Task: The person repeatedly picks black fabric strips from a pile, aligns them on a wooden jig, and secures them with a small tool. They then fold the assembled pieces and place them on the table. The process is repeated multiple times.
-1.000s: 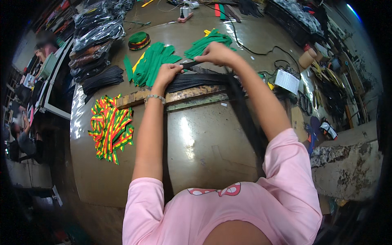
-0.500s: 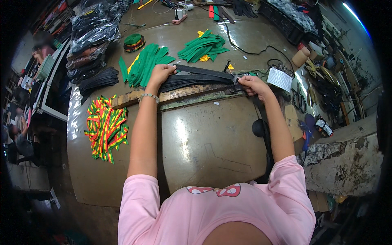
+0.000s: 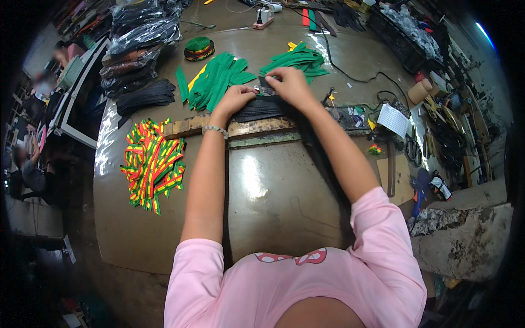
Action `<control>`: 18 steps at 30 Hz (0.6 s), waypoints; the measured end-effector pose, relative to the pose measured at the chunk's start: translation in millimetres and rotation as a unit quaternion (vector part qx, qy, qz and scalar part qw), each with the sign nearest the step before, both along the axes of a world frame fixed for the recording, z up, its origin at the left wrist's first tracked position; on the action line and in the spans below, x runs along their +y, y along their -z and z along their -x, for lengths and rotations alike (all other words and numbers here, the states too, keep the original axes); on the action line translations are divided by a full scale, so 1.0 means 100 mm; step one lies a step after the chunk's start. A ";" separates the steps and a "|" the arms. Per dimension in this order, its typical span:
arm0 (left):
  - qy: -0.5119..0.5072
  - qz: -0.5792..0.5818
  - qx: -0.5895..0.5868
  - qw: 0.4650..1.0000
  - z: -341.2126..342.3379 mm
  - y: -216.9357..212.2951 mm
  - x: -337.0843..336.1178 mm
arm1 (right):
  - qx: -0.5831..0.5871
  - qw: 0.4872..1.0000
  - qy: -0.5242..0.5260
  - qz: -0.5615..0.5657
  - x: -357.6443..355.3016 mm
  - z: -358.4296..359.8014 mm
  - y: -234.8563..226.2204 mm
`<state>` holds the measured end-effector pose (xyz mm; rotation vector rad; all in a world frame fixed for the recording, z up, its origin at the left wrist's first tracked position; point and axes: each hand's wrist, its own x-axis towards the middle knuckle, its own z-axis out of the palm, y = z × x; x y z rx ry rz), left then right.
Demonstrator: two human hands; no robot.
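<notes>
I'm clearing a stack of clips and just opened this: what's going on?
A person is working over a bundle of black strips, which lies along a worn bar on a table. The left hand is over its left part, with the right hand close by; exactly what each grips is unclear. Green strips lie beyond, and multicoloured strips lie to the left.

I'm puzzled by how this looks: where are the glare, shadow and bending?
Head view: white glare on the brown table, highlights on the plastic-wrapped bundles; head view: dark shadow running down from below the right hand; head view: table's left edge bows, corners go black.
</notes>
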<state>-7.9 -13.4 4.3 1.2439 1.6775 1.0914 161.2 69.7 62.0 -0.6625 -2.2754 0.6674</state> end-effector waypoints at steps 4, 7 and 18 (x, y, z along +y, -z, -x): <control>-0.022 -0.004 -0.052 0.998 0.00 -0.01 0.04 | -0.055 0.997 0.037 0.043 0.07 0.27 0.30; -0.049 -0.014 -0.053 0.997 -0.02 0.05 0.09 | -0.054 0.997 0.038 0.037 0.10 0.27 0.39; -0.086 -0.025 -0.037 0.995 -0.02 0.17 0.19 | -0.157 0.975 0.063 0.143 0.36 -1.45 -0.43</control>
